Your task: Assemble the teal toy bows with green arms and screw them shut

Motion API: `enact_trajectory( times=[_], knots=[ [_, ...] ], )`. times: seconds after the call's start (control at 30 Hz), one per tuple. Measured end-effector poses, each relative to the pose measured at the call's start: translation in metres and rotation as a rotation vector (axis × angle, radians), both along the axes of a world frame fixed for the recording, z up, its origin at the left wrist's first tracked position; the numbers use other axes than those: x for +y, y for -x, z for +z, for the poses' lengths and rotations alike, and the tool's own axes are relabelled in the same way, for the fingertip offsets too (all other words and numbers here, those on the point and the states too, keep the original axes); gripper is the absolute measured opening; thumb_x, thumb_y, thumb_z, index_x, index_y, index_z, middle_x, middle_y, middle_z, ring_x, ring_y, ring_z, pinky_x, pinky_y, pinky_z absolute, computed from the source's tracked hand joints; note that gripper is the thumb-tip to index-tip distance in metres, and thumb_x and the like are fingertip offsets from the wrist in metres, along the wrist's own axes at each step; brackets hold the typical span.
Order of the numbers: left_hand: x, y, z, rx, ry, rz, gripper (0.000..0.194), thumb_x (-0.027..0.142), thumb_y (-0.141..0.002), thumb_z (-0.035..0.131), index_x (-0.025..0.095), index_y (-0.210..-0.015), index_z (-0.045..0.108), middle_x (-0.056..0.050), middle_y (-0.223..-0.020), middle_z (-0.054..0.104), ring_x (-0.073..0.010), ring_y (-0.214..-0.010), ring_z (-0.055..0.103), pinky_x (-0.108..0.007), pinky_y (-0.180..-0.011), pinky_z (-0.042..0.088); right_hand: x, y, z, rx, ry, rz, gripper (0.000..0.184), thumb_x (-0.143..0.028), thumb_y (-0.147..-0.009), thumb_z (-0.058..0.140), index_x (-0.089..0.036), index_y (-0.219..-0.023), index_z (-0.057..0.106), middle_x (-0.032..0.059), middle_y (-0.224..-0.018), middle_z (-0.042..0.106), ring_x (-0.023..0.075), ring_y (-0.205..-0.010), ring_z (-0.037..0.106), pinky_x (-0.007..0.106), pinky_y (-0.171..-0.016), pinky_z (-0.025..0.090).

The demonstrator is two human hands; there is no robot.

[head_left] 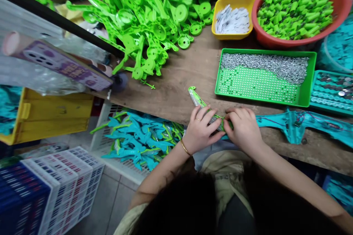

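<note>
At the near edge of the wooden table (187,77), both my hands close together on a green plastic toy part (196,97) whose tip points up and left. My left hand (201,128) wears a ring and a gold bracelet, and its fingers pinch the part's near end. My right hand (242,128) presses on the same part from the right, fingers curled. A teal plastic piece with thin wires (295,126) lies on the table just right of my right hand.
A heap of green plastic parts (149,18) fills the far table. A green tray of small metal pins (264,77), a yellow tub of white discs (233,18), a red bowl of green pieces (298,7) and a teal tray (332,93) stand right. A basket of teal-green toys (138,139) sits below.
</note>
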State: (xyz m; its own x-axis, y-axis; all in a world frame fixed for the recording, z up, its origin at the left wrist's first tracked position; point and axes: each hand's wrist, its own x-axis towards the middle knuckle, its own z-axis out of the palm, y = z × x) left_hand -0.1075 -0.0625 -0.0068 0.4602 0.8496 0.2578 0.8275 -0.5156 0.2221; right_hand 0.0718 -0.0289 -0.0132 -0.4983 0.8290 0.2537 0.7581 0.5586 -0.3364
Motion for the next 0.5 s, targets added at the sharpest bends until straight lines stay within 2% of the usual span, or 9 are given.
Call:
enact_trajectory(
  times=[0.13, 0.23, 0.37, 0.5],
  knots=[
    [-0.001, 0.002, 0.001, 0.035, 0.026, -0.014, 0.032, 0.044, -0.093, 0.054, 0.02, -0.106, 0.069, -0.01, -0.119, 0.069, -0.029, -0.119, 0.055, -0.052, -0.109, 0.034, 0.001, 0.006, 0.003, -0.101, -0.028, 0.011, 0.006, -0.018, -0.086, 0.057, -0.018, -0.081, 0.061, 0.0059, -0.089, 0.07, 0.0232, -0.083, 0.057, 0.036, -0.084, 0.038],
    [-0.001, 0.002, 0.003, 0.07, 0.038, -0.018, 0.036, 0.049, -0.092, 0.054, 0.02, -0.107, 0.069, -0.01, -0.118, 0.069, -0.0304, -0.118, 0.056, -0.055, -0.109, 0.034, -0.001, 0.003, 0.006, -0.109, -0.016, 0.055, 0.007, -0.018, -0.088, 0.056, -0.018, -0.085, 0.062, 0.0065, -0.095, 0.071, 0.0233, -0.086, 0.058, 0.038, -0.089, 0.037],
    [0.0, 0.002, 0.004, 0.092, 0.045, -0.04, 0.044, 0.056, -0.091, 0.053, 0.019, -0.109, 0.068, -0.011, -0.119, 0.068, -0.0317, -0.118, 0.055, -0.056, -0.108, 0.035, -0.007, -0.025, 0.016, 0.008, 0.039, 0.02, 0.017, -0.03, -0.093, 0.055, -0.017, -0.102, 0.062, 0.0087, -0.106, 0.069, 0.0226, -0.098, 0.06, 0.039, -0.099, 0.037],
    [0.0, 0.001, 0.003, 0.077, 0.047, -0.04, 0.046, 0.058, -0.09, 0.053, 0.019, -0.109, 0.068, -0.013, -0.12, 0.067, -0.032, -0.12, 0.055, -0.056, -0.108, 0.035, -0.015, -0.059, 0.023, 0.002, 0.011, -0.032, 0.016, -0.031, -0.093, 0.056, -0.019, -0.097, 0.065, 0.0095, -0.107, 0.068, 0.0224, -0.101, 0.06, 0.046, -0.108, 0.032]
  ],
)
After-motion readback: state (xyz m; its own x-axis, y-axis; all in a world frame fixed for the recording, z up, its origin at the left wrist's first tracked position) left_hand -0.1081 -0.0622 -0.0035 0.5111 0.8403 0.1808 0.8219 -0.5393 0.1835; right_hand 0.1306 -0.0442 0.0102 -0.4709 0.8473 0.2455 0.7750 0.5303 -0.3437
